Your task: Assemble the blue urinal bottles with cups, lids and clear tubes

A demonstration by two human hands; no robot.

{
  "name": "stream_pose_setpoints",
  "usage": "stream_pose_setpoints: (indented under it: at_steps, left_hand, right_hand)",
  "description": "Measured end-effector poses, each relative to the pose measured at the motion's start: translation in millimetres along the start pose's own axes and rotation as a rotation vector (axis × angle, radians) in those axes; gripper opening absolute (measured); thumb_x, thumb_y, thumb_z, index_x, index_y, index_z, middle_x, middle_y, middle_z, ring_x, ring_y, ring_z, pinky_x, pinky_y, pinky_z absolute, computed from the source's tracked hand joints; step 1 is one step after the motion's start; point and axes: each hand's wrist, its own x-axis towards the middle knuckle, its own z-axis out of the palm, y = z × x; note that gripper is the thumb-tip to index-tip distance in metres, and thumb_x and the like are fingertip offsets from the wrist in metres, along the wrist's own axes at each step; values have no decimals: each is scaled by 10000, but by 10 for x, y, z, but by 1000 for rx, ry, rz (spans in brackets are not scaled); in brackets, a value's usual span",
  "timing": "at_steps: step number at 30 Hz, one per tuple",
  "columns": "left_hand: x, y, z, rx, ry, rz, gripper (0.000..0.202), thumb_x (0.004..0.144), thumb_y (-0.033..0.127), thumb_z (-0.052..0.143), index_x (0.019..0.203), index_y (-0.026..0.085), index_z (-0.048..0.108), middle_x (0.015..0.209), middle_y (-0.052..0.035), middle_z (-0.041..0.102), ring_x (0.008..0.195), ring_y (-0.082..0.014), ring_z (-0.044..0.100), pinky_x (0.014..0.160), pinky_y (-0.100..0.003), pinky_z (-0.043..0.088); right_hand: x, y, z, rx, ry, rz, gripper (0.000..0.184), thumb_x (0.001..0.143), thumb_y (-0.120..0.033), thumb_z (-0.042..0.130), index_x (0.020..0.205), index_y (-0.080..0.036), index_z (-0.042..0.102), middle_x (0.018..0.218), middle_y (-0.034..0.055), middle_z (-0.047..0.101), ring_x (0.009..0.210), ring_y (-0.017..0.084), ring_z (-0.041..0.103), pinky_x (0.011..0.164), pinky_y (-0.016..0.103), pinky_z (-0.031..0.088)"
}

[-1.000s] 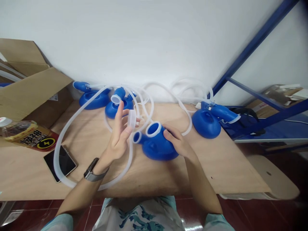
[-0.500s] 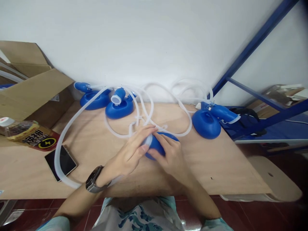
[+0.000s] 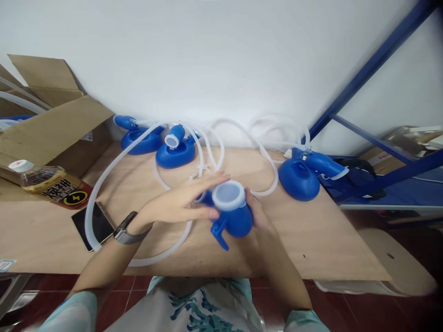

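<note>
A blue plastic urinal bottle (image 3: pixel 238 223) with a round translucent white cap (image 3: pixel 228 194) is between my hands, cap facing up toward me. My left hand (image 3: pixel 187 200) spans the cap end, thumb on the near side and fingers stretched along the far side. From the right, my right hand (image 3: pixel 258 210) holds the bottle's body; most of its fingers are hidden behind it. A small blue clip-like handle (image 3: pixel 219 234) sticks out at the bottle's lower left. White flexible tubing (image 3: pixel 166 253) loops on the tabletop beside my left forearm.
Two more blue urinals (image 3: pixel 176 154) stand by the wall at left, another urinal (image 3: pixel 299 182) at right, with tubes coiled between. At left are an open cardboard box (image 3: pixel 55 124), a drink bottle (image 3: pixel 57 186) and a phone (image 3: pixel 93 226). A blue metal frame (image 3: pixel 374 69) rises at right.
The urinal between my hands has been turned and raised, so its cap and handle now show. My left hand has shifted to the cap's left side, my right hand to the body's right.
</note>
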Motion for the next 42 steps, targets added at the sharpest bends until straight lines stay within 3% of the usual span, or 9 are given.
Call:
stream_pose_setpoints:
  at_steps: [5, 13, 19, 21, 25, 29, 36, 39, 42]
  left_hand:
    - [-39, -148, 296, -72, 232, -6, 603, 972, 553, 691, 1489, 252, 616, 1342, -123, 740, 1165, -306, 724, 1041, -416, 574]
    - [-145, -97, 386, -112, 387, -109, 621, 857, 645, 783, 1283, 192, 766, 1074, -106, 816, 872, -249, 745, 817, -343, 584]
    - [-135, 46, 590, 191, 611, -166, 598, 848, 682, 768, 1197, 198, 791, 844, -57, 770, 729, -206, 673, 737, -330, 536]
    - [-84, 114, 663, 268, 662, -229, 585, 862, 681, 752, 1196, 203, 792, 911, -72, 779, 800, -226, 701, 793, -350, 547]
    - [-48, 119, 733, 116, 634, -296, 541, 943, 594, 714, 1331, 218, 737, 1287, -121, 758, 1096, -279, 732, 940, -385, 577]
    - [-188, -48, 707, -261, 537, -350, 691, 915, 464, 794, 1536, 251, 579, 1254, -109, 778, 1064, -261, 750, 844, -347, 615]
    - [-280, -149, 601, -299, 449, -234, 412, 1007, 329, 686, 1417, 296, 697, 1427, -116, 671, 1289, -269, 658, 1018, -387, 593]
    - [-242, -100, 593, -178, 481, -193, 188, 1002, 317, 698, 1117, 262, 837, 1232, -95, 745, 1180, -243, 698, 1047, -378, 570]
    - [-225, -64, 625, -245, 539, -283, 189, 1011, 357, 689, 1014, 239, 838, 1100, -77, 778, 1031, -214, 731, 948, -337, 597]
  right_hand:
    - [-11, 74, 50, 129, 71, 92, 811, 942, -882, 366, 1092, -223, 815, 915, 87, 820, 939, 318, 776, 806, 450, 658]
    - [-103, -149, 11, -133, 161, -154, 579, 1035, -700, 453, 1133, -242, 794, 1022, 44, 817, 932, 272, 755, 864, 381, 600]
    - [-86, -98, 80, -375, 285, -345, 465, 1052, -603, 490, 1234, -243, 720, 1076, 68, 805, 936, 284, 758, 845, 393, 592]
    - [-77, -44, 104, -370, 357, -338, 452, 1064, -584, 477, 1277, -250, 694, 1115, 75, 795, 991, 288, 755, 870, 398, 588]
    - [-88, 25, 54, -278, 391, -229, 667, 1022, -725, 452, 1477, -252, 570, 1294, 110, 743, 1135, 305, 726, 966, 427, 577]
    - [-144, 82, -98, -183, 273, -256, 1055, 770, -1007, 442, 1459, -228, 616, 1370, 148, 714, 1226, 379, 692, 1067, 494, 550]
    - [-193, 199, -113, 51, 223, -22, 913, 760, -970, 559, 1283, -245, 748, 1263, 115, 781, 1231, 384, 706, 1094, 526, 558]
    - [-170, 195, -62, 126, 212, 17, 848, 807, -947, 530, 1203, -244, 788, 1189, 97, 801, 1210, 374, 714, 1122, 525, 539]
    - [-158, 203, -48, 138, 263, 51, 814, 823, -934, 527, 1132, -237, 810, 1161, 93, 808, 1198, 366, 718, 1131, 520, 528]
